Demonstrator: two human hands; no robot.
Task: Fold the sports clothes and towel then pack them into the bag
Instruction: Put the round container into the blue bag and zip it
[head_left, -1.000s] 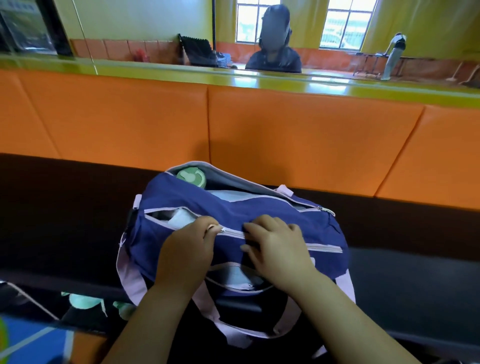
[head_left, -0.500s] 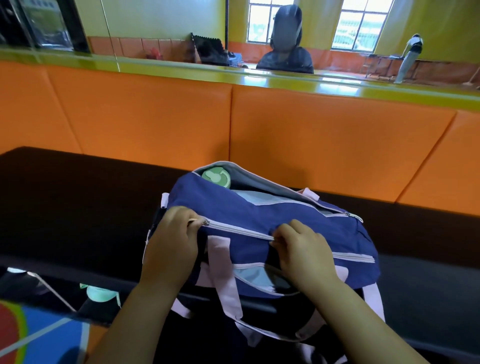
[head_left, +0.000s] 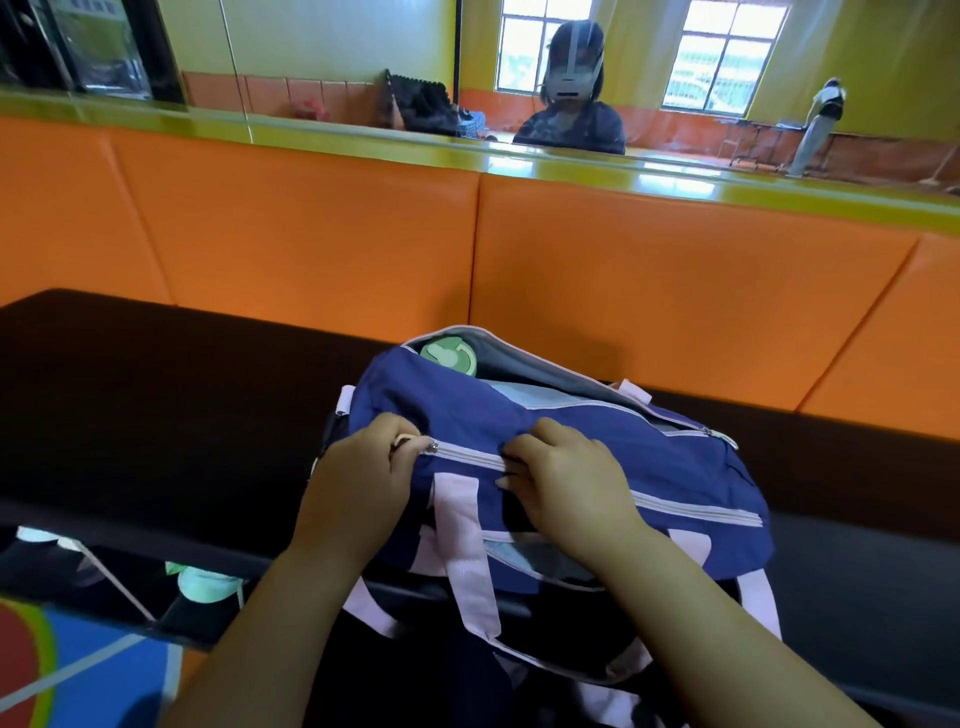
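Note:
A navy blue sports bag (head_left: 597, 457) with pale pink straps lies on the dark bench in front of me. My left hand (head_left: 363, 478) pinches the zipper pull at the left end of the front zip, which runs shut along its length. My right hand (head_left: 566, 480) grips the bag's fabric beside the zip, near the middle. The back compartment gapes and shows a green bottle cap (head_left: 448, 356) and some light blue cloth (head_left: 530, 397). No other clothes or towel are in sight.
The dark bench (head_left: 156, 395) stretches left and right of the bag. Orange padded panels (head_left: 311, 228) rise behind it, topped by a green ledge and a mirror. A colourful floor (head_left: 78, 670) lies at the lower left.
My left hand has drawn the zipper pull leftward to the end of the front zip, closing the gap that showed cloth. My right hand has stayed on the fabric.

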